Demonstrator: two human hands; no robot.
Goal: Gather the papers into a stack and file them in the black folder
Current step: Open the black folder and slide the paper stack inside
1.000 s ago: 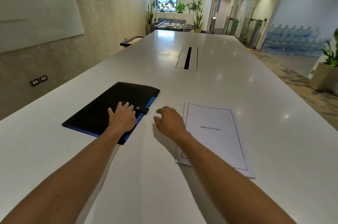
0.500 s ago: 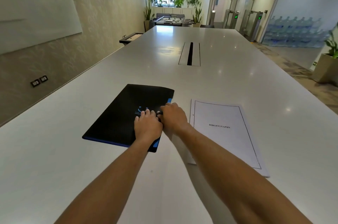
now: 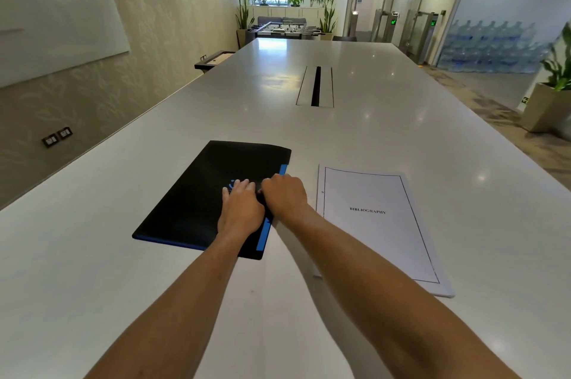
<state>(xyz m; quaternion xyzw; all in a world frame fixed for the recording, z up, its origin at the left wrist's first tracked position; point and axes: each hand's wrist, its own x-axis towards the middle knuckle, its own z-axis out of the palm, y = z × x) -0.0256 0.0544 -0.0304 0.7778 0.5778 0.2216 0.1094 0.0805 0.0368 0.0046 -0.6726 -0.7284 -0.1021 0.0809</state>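
The black folder [image 3: 204, 196] with blue edging lies closed on the white table [image 3: 92, 270], left of centre. My left hand [image 3: 241, 208] rests flat on its right part, fingers together. My right hand [image 3: 285, 194] sits at the folder's right edge with fingers curled at the flap's fastening; what they pinch is hidden. To the right lies a stack of white papers [image 3: 380, 230], its top sheet reading BIBLIOGRAPHY, squared up and apart from the folder.
A cable slot [image 3: 315, 86] runs along the table's middle farther away. The table's left edge faces a wall with sockets [image 3: 57, 137]. A planter [image 3: 547, 106] stands on the floor at the right.
My right hand left the papers and moved left to the folder's right edge beside my left hand. The view has shifted so the folder sits closer to centre.
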